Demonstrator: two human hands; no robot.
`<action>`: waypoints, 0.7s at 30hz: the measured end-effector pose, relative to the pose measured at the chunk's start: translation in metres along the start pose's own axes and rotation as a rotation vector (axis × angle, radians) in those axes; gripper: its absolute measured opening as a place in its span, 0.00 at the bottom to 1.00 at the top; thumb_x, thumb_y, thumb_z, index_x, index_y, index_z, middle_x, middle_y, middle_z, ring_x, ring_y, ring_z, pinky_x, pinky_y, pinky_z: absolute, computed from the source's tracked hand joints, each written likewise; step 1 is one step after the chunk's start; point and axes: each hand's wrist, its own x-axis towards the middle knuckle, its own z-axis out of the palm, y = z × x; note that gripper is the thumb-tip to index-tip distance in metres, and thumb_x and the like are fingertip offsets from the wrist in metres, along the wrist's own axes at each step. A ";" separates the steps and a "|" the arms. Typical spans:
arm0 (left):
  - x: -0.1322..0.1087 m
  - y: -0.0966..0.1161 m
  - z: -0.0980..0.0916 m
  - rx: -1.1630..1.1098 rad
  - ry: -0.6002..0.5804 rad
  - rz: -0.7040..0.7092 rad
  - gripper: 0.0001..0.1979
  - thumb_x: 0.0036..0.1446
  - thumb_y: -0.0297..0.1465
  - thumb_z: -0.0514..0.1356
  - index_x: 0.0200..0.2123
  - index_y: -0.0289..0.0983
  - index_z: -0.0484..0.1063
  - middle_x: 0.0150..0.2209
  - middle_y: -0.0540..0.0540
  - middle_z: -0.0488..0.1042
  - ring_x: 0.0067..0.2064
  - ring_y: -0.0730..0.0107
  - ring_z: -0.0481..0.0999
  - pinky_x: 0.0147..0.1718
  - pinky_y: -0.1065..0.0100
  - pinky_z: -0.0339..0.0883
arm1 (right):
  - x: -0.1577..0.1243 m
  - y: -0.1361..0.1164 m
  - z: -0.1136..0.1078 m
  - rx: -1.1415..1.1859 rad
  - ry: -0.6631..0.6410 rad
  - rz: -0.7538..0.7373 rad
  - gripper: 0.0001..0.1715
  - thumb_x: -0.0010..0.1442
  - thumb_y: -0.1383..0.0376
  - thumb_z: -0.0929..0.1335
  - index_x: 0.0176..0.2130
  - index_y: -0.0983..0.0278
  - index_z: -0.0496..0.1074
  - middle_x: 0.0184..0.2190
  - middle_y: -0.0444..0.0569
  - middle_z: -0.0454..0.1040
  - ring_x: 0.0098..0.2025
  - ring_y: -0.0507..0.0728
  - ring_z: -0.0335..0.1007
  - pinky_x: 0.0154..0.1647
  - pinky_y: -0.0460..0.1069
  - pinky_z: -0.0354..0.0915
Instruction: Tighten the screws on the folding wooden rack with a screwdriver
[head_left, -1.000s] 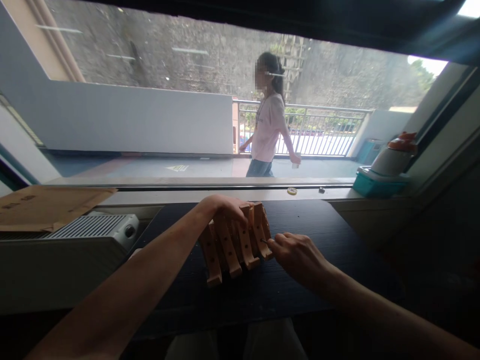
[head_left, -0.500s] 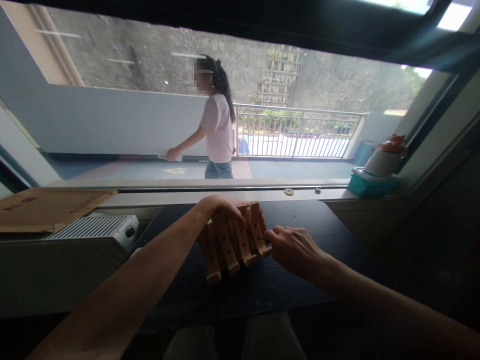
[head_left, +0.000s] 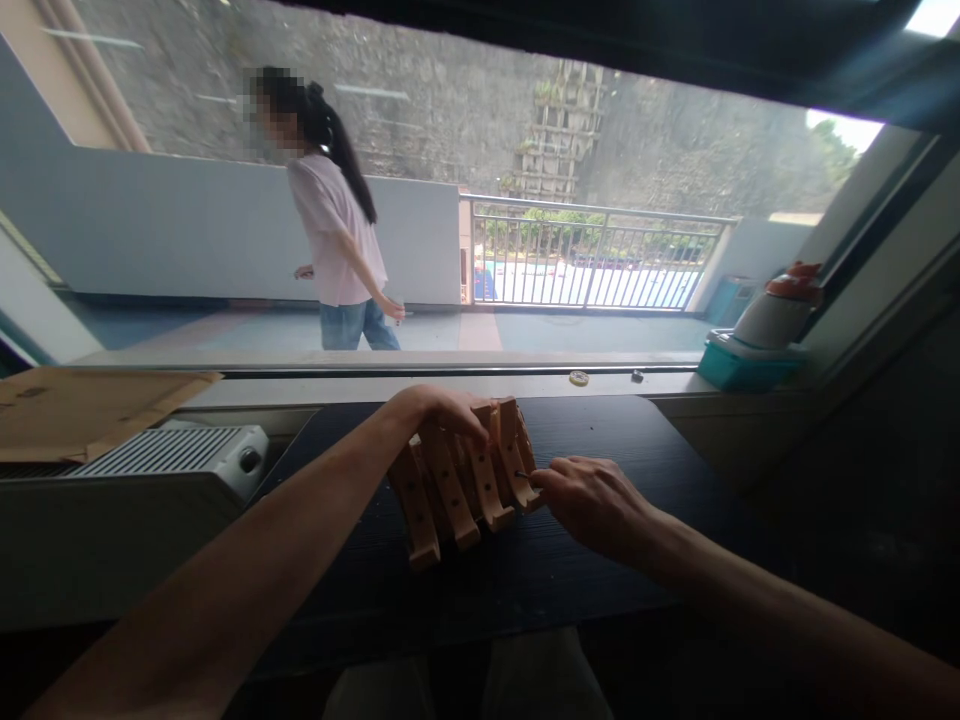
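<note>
Head view. A tilted wooden assembly (head_left: 454, 488) of holed slats is located on the dark table (head_left: 626, 445), between the hands. Its top is covered by the left hand (head_left: 457, 412); the fingertips are mostly hidden, so whether it is clamped cannot be told. A thin dark tool (head_left: 523, 475) is pinched in the fingers of the right hand (head_left: 585, 492), its tip held at the rightmost slat (head_left: 511, 448). Compared with half a second earlier, the passer-by (head_left: 337, 225) outside is seen farther left; hands and assembly are nearly unchanged. Judged: the same slat is being worked, without visible progress.
</note>
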 end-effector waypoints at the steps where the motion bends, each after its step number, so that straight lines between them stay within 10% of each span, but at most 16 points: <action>1: 0.000 0.001 0.000 -0.006 -0.005 -0.008 0.36 0.45 0.36 0.65 0.58 0.45 0.59 0.57 0.45 0.68 0.55 0.54 0.70 0.51 0.61 0.67 | 0.000 0.000 0.000 0.067 0.006 0.076 0.14 0.66 0.68 0.60 0.42 0.63 0.73 0.34 0.47 0.76 0.34 0.52 0.71 0.32 0.46 0.58; 8: -0.001 -0.001 0.001 0.035 -0.002 -0.028 0.38 0.46 0.38 0.64 0.60 0.47 0.56 0.58 0.45 0.67 0.56 0.54 0.69 0.51 0.60 0.68 | 0.001 -0.005 -0.008 0.165 -0.039 0.333 0.16 0.66 0.61 0.59 0.45 0.60 0.72 0.34 0.46 0.78 0.35 0.55 0.74 0.31 0.47 0.57; 16: -0.002 -0.002 0.003 0.034 0.004 -0.018 0.38 0.45 0.38 0.65 0.60 0.45 0.57 0.56 0.43 0.68 0.55 0.53 0.70 0.51 0.59 0.67 | 0.002 -0.008 -0.020 -0.317 -0.063 -0.169 0.13 0.61 0.76 0.60 0.41 0.65 0.70 0.35 0.50 0.72 0.32 0.53 0.68 0.26 0.48 0.53; 21: -0.005 0.004 0.003 0.066 0.039 -0.078 0.34 0.45 0.38 0.65 0.57 0.43 0.60 0.56 0.42 0.68 0.55 0.52 0.70 0.51 0.58 0.67 | 0.004 -0.004 -0.015 -0.311 -0.069 -0.225 0.13 0.61 0.78 0.60 0.39 0.66 0.69 0.34 0.50 0.71 0.32 0.53 0.66 0.27 0.48 0.54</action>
